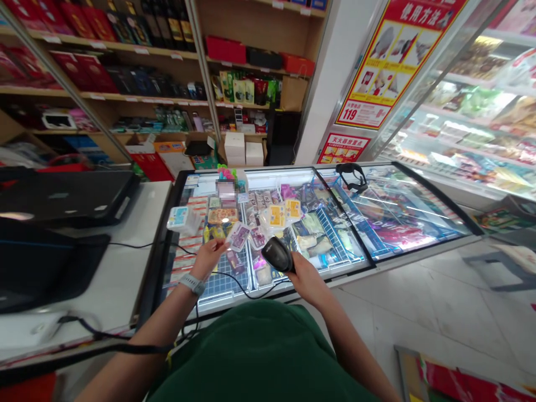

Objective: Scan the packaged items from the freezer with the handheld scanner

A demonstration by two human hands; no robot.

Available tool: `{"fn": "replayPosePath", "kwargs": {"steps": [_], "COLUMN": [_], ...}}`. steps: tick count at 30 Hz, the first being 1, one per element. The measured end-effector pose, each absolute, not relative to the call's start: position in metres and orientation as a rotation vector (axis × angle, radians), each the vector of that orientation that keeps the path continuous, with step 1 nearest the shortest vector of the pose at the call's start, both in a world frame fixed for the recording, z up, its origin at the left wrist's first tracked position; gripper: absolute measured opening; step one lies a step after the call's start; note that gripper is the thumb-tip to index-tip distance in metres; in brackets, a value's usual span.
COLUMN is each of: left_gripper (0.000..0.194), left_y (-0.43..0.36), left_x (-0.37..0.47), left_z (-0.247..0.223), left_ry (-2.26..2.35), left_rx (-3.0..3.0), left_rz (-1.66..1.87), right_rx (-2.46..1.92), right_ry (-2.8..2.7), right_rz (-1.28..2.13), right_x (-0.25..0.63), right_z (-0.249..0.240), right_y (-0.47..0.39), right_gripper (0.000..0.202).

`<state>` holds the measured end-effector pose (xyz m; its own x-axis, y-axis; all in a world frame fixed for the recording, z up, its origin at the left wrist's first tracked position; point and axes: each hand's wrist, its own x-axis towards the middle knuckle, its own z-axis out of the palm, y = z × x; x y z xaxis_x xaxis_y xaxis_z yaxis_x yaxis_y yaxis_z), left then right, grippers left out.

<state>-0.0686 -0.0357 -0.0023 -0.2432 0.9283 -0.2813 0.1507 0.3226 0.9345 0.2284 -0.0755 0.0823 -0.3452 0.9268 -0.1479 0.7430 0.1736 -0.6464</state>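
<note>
My left hand [210, 255], with a pale watch on its wrist, is closed on the near edge of a clear tub with a purple label [238, 237]. In my right hand [305, 277] is a black barcode scanner [277, 254], its head turned left toward the tubs. Another purple-labelled tub [258, 238] lies between the held one and the scanner. Behind it are yellow-labelled tubs [277, 215], and at the left a stack of blue-labelled tubs [183, 219]. All of these are over the glass top of a chest freezer [218, 287].
A black cable [234, 279] runs across the freezer top. Left of it stands a counter [153, 223] with a black device [67, 195]. A black strap-like object [352, 177] rests on the freezer's far right part. Stocked shelves [138, 100] rise behind; a grey stool [498, 268] stands right.
</note>
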Motion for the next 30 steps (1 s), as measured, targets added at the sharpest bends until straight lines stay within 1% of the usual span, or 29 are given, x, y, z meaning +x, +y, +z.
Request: {"fn": "replayPosePath", "kwargs": {"steps": [4, 9, 15, 23, 30], "left_gripper": [0.049, 0.048, 0.047, 0.047, 0.053], "left_y": [-0.042, -0.048, -0.049, -0.05, -0.051], "left_x": [-0.075, -0.075, -0.075, -0.076, -0.077], "left_z": [0.005, 0.011, 0.013, 0.013, 0.011], "left_ry": [1.647, 1.635, 1.63, 1.628, 1.602], "left_rx": [1.035, 1.054, 1.039, 1.035, 1.008], "left_rz": [1.079, 1.117, 1.138, 1.141, 1.147], "right_rx": [-1.524, -1.479, -1.461, -1.483, -1.462], "right_ry": [-2.251, -2.298, -2.319, -2.333, -2.335], "right_rz": [0.931, 0.913, 0.946, 0.924, 0.941], "right_x": [0.213, 0.202, 0.2, 0.198, 0.198], "right_z": [0.086, 0.086, 0.086, 0.085, 0.084], "right_y": [-0.07, -0.067, -0.067, -0.067, -0.068], "right_gripper": [0.033, 0.028, 0.032, 0.031, 0.031]}}
